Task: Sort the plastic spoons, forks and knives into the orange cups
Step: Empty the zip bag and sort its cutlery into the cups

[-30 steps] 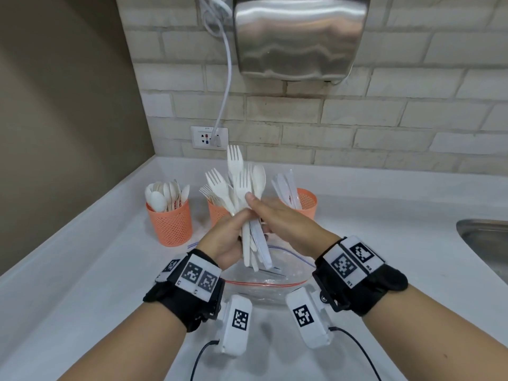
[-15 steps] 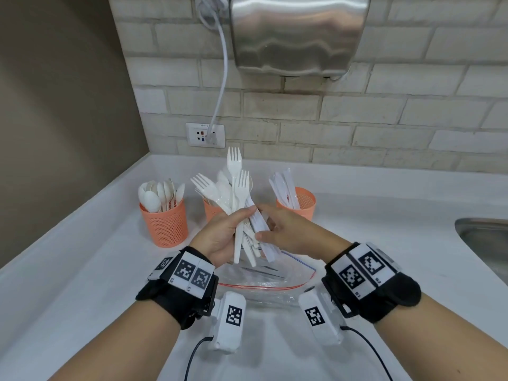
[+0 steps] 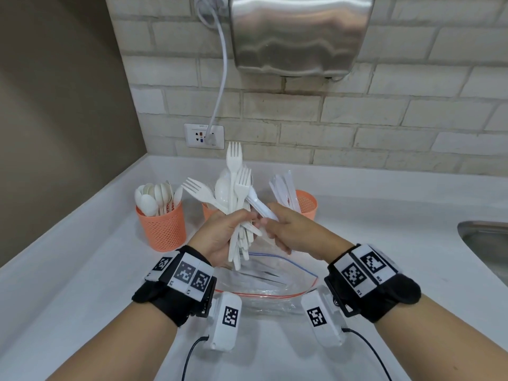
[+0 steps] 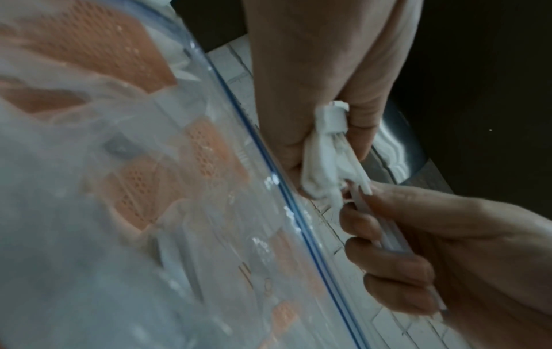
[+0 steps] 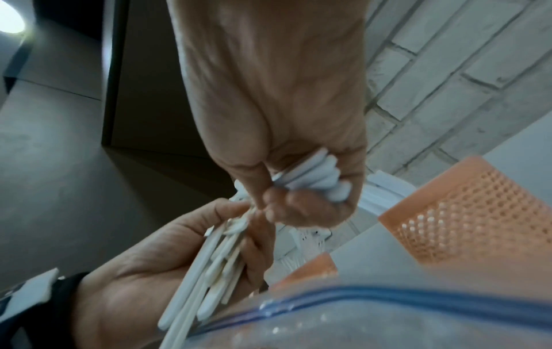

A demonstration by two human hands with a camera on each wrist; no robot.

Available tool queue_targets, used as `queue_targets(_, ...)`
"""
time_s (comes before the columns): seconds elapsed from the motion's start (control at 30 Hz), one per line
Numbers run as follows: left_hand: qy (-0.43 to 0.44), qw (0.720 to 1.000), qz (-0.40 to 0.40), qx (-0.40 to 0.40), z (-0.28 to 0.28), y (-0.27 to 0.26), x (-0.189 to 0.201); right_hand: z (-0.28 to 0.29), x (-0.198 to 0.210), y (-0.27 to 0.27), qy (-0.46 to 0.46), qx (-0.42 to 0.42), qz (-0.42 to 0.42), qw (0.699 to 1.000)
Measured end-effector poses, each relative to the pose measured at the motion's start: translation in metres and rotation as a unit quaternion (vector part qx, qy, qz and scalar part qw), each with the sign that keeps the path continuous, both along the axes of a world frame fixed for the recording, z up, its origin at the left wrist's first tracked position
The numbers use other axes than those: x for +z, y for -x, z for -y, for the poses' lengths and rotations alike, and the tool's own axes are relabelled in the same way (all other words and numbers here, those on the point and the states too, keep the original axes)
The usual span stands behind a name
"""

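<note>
My left hand (image 3: pixel 220 235) grips a bundle of white plastic forks and a spoon (image 3: pixel 236 193) upright above the counter. My right hand (image 3: pixel 291 229) grips white knives (image 3: pixel 259 209) that lean right, out of the bundle; their rounded handle ends (image 5: pixel 313 179) show inside its fist. Three orange mesh cups stand behind the hands. The left cup (image 3: pixel 162 224) holds spoons. The middle cup (image 3: pixel 209 211) is mostly hidden by the bundle. The right cup (image 3: pixel 306 202) holds knives. A clear zip bag (image 3: pixel 269 281) lies under my hands with a few pieces inside.
A steel sink (image 3: pixel 483 243) sits at the counter's right edge. A hand dryer (image 3: pixel 299 34) hangs on the brick wall, its cord plugged into a socket (image 3: pixel 204 136). A brown side wall closes the left.
My right hand moved from the top of the bundle to the knives' handles and tilted them rightwards, away from the forks. The left hand keeps its grip.
</note>
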State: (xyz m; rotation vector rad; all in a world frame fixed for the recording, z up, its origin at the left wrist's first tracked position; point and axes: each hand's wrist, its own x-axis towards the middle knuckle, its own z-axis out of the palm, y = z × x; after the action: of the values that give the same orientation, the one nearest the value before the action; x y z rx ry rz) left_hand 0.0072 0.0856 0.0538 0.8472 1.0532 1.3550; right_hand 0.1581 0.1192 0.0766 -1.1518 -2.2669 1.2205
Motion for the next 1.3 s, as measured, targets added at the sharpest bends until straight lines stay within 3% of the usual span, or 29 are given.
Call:
queue_targets(0.13, 0.004, 0.998, 0.027, 0.049, -0.008, 0.009, -0.004, -0.018, 0.006, -0.012, -0.105, -0.008, 0.106, 0.989)
queue_targets(0.2, 0.007, 0.998, 0.03, 0.054, -0.009, 0.012, -0.004, -0.029, 0.011, -0.018, -0.135, -0.039, 0.107, 0.984)
queue_targets(0.37, -0.004, 0.997, 0.072, -0.005, -0.011, 0.011, -0.009, -0.061, 0.019, -0.02, -0.125, -0.153, -0.094, 0.976)
queue_targets(0.5, 0.009, 0.997, 0.072, -0.024, -0.01, 0.008, -0.007, -0.084, 0.012, -0.01, -0.112, -0.202, -0.199, 0.952)
queue_targets(0.73, 0.029, 0.991, 0.103, -0.076, -0.007, 0.014, -0.011, -0.104, -0.018, -0.006, -0.008, -0.23, -0.137, 0.963)
queue_targets(0.8, 0.03, 0.991, 0.104, -0.08, -0.007, 0.015, -0.012, -0.104, -0.016, -0.004, -0.051, -0.248, -0.13, 0.959)
queue_targets(0.9, 0.03, 0.991, 0.107, -0.077, -0.008, 0.013, -0.012, -0.094, -0.006, 0.001, -0.228, -0.283, -0.154, 0.919)
queue_targets(0.93, 0.028, 0.991, 0.108, -0.075, -0.009, 0.012, -0.012, -0.087, -0.001, 0.004, -0.269, -0.276, -0.18, 0.905)
queue_targets(1.0, 0.018, 0.992, 0.106, -0.07, -0.009, 0.011, -0.012, -0.072, 0.007, 0.011, -0.267, -0.222, -0.22, 0.912)
queue_targets(1.1, 0.006, 0.993, 0.095, -0.065, -0.009, 0.009, -0.01, -0.049, 0.011, 0.022, -0.117, -0.115, -0.223, 0.961)
queue_targets(1.17, -0.006, 0.995, 0.09, -0.052, -0.008, 0.008, -0.009, -0.037, 0.01, 0.027, -0.008, -0.068, -0.219, 0.973)
queue_targets(1.3, -0.031, 0.997, 0.066, -0.033, -0.004, 0.009, -0.006, -0.026, 0.002, 0.033, -0.022, -0.023, -0.182, 0.983)
